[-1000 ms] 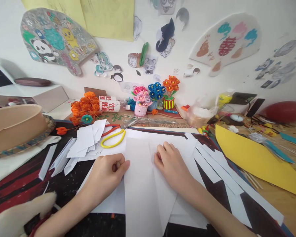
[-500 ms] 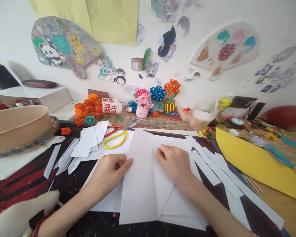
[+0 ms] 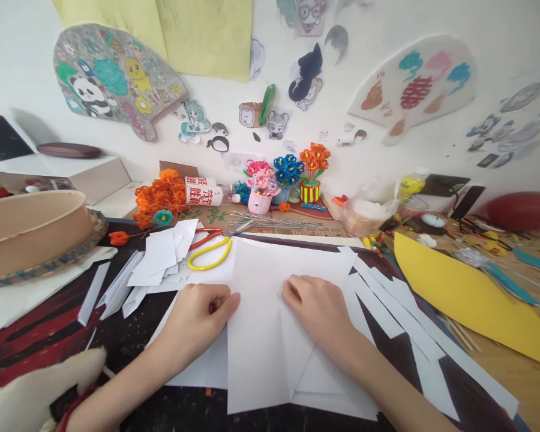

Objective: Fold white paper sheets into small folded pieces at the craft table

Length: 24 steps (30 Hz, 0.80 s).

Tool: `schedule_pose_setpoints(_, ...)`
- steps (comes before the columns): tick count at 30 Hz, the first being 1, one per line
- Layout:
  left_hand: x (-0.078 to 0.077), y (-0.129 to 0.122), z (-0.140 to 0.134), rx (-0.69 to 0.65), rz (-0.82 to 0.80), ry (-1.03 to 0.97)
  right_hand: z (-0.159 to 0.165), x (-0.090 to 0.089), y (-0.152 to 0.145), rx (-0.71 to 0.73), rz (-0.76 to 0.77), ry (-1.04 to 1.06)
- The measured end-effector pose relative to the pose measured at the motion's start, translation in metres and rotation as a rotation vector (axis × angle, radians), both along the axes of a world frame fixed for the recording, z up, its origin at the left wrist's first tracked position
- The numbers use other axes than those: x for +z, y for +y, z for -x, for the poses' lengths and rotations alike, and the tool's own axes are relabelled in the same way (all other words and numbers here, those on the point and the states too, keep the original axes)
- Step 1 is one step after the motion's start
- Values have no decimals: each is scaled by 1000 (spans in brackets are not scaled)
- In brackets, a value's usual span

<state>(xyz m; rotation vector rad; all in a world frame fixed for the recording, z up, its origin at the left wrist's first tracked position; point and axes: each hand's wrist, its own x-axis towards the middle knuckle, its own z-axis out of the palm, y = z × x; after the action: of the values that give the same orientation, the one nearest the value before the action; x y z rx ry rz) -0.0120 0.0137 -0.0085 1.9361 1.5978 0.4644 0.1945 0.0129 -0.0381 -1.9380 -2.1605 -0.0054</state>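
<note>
dark tabletop [image 3: 184, 414] bears paper strips [image 3: 402, 310] on the right and scissors [image 3: 228, 245] toward the wall [image 3: 387, 161]. at its near middle is a folded white sheet [image 3: 256, 345], its left edge pinched by the left hand [image 3: 202, 321], while the right hand [image 3: 318, 309] curls at the fold, its grip i cannot tell.

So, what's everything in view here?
creased sheet: 1, white, centre front
scissors: 1, red-yellow handles, left of centre
paper pieces: several, white, left of scissors
paper strips: several, white, right
potted flowers: 3, pink, blue, orange, by wall
loose flowers: many, mostly orange, left
curved card: 1, yellow, right
round container: 1, tan, left
fan shapes: 2, multicoloured, on wall
small drawings: many, mixed, on wall
left hand: 1, bare, sheet's left edge
right hand: 1, bare, over sheet's right
</note>
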Motion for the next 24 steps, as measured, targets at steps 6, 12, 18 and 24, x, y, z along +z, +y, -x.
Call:
schedule_pose_setpoints(6, 2, -1, 1, -18, 60, -81, 0, -1, -1, -1, -10, 1)
schedule_pose_setpoints(12, 1, 0, -1, -45, 36, -23, -5, 0, 14, -4, -28, 11)
schedule_pose_setpoints(18, -1, 2, -2, 23, 3, -84, -4, 3, 7, 9, -108, 45)
schedule_pose_setpoints(24, 1, -2, -1, 9, 0, -71, 0, -5, -4, 20, -96, -21)
